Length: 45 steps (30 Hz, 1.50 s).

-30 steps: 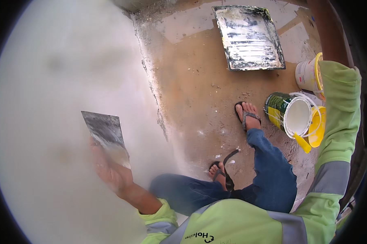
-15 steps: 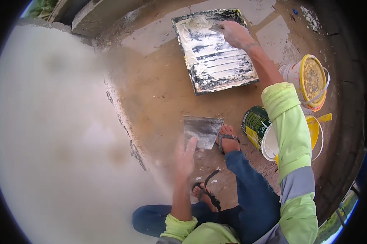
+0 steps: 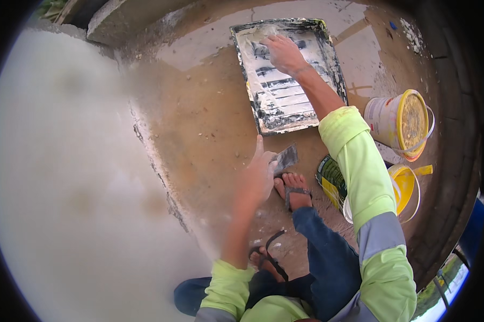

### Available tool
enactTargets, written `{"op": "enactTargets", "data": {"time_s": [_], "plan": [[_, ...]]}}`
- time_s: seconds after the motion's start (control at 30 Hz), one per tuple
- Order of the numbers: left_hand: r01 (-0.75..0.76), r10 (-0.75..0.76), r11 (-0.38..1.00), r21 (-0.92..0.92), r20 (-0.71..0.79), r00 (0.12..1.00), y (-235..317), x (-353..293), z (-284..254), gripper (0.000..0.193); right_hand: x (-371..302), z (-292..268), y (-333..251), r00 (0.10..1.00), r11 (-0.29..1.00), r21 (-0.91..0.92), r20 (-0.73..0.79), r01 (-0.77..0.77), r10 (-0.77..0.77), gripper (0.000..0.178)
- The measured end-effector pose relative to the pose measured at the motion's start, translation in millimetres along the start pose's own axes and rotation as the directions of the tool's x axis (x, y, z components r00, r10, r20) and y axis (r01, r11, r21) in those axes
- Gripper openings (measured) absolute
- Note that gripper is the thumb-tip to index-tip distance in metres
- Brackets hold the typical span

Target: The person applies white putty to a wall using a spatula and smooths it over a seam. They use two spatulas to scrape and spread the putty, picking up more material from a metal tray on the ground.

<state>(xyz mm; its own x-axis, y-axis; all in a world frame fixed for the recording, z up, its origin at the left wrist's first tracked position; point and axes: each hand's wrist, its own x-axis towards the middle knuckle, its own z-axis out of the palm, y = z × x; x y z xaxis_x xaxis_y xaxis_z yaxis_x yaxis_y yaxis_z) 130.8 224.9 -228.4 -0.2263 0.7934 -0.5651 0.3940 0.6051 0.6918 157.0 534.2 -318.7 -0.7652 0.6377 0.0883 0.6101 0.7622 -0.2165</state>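
My left hand [image 3: 259,176] is closed on a flat grey putty blade [image 3: 286,158], which is now seen at a slant, with the index finger stretched forward. Above the far end of a black tray [image 3: 259,118], my right hand [image 3: 284,55] grips a scraper [image 3: 261,50], largely hidden under the fingers. White putty [image 3: 285,91] is smeared over the tray's ribbed bed, and a lump of it lies by the right fingertips.
A pale wall [image 3: 81,161] fills the left side, with a rough broken lower edge. Right of my leg lie a green tin [image 3: 330,180] and a yellow-lined bucket [image 3: 405,185]. Beyond them is a white bucket [image 3: 384,118] with a yellow lid. A concrete block [image 3: 124,21] sits far left.
My left hand has risen toward the tray, tilting its blade so less of its face shows. The right hand has shifted left and slightly nearer within the tray.
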Motion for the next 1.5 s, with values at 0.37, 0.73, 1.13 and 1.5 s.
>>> {"op": "enactTargets", "data": {"time_s": [0.37, 0.73, 1.13, 1.5], "plan": [[-0.032, 0.032, 0.999, 0.034, -0.009, 0.999, -11, 7, 3, 0.017, 10, 1, 20, 0.993, 0.981, -0.192, -0.106, 0.034, -0.055, 0.029], [-0.085, 0.084, 0.992, 0.098, 0.006, 0.996, -26, 15, 11, 0.014, 46, -11, 18, 0.959, 0.962, -0.254, 0.284, 0.098, -0.023, 0.032], [-0.051, 0.048, 0.988, 0.147, 0.025, 0.999, -36, 13, 9, 0.009, 39, -18, 16, 0.92, 1.0, 0.019, 0.391, -0.019, 0.01, 0.028], [-0.08, 0.098, 0.972, 0.22, -0.073, 0.992, -52, 12, 14, 0.009, 49, 14, -23, 0.978, 0.982, -0.184, 0.199, -0.034, 0.071, 0.043]]}}
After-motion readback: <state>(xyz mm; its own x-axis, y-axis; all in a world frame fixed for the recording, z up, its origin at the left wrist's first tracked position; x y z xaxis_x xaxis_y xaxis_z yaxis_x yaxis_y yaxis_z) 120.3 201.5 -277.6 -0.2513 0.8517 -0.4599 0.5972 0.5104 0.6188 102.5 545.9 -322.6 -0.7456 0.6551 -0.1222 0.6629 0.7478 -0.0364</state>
